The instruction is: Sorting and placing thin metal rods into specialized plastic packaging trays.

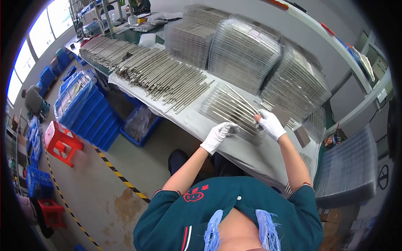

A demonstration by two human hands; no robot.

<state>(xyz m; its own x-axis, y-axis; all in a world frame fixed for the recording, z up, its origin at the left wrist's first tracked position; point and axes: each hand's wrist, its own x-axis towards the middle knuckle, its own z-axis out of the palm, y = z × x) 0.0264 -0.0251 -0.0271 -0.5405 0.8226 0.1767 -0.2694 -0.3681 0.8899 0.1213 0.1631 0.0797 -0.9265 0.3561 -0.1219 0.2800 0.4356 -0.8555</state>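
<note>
My right hand (271, 124), in a white glove with a bare fingertip showing, is closed on the near ends of a few thin metal rods (243, 99). They slant over a clear plastic tray (205, 108) in which more silvery rods lie side by side. At the tray's near left corner is my left hand (217, 136), also in a white glove. Its fingers are loosely curved and look apart, with nothing visible in them. Left of the tray, a wide layer of loose metal rods (167, 79) covers the white-clothed table (190, 119).
Tall stacks of clear trays (245, 52) filled with rods stand along the table's back. Small grey blocks (301, 137) lie at the right, near empty-looking stacked trays (347, 167). Blue crates (92, 121) and a red stool (63, 142) stand on the floor. Another person (33, 100) bends at far left.
</note>
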